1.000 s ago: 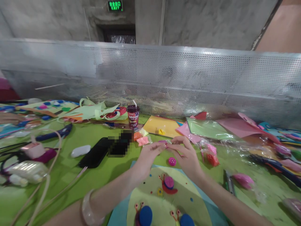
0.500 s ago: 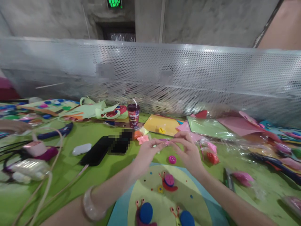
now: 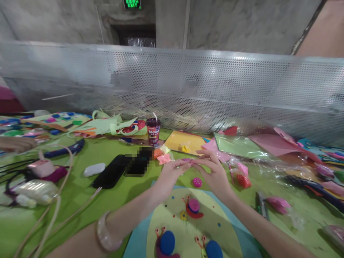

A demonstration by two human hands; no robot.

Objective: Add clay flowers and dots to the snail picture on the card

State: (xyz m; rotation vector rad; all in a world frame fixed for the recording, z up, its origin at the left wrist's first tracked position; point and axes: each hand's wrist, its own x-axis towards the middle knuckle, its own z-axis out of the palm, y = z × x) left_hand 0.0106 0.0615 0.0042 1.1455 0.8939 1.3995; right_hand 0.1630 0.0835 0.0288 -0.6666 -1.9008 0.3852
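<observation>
My left hand [image 3: 168,175] and my right hand [image 3: 215,173] meet at the fingertips above the far edge of a picture. Between them they pinch a small pink-purple piece of clay [image 3: 188,160], mostly covered by the fingers. On my right hand the other fingers are raised and apart. Just below lies a pink dotted disc [image 3: 197,182] on the green table. The picture [image 3: 228,229] has a blue border and a pale yellow oval. It bears a pink-shelled snail [image 3: 194,206], two blue-shelled snails and a small yellow flower [image 3: 183,215].
Left of my hands lie two dark phones [image 3: 111,172], a white case [image 3: 94,170] and cables. A drink cup [image 3: 153,132] stands behind. To the right are a cutter [image 3: 262,205], clay packets [image 3: 243,180] and coloured sheets. Another person's hand [image 3: 18,144] shows at far left.
The pinched piece is turned slightly between my fingertips, and less of it shows on the right. My hands stay in nearly the same place. The other person's hand shifts slightly right.
</observation>
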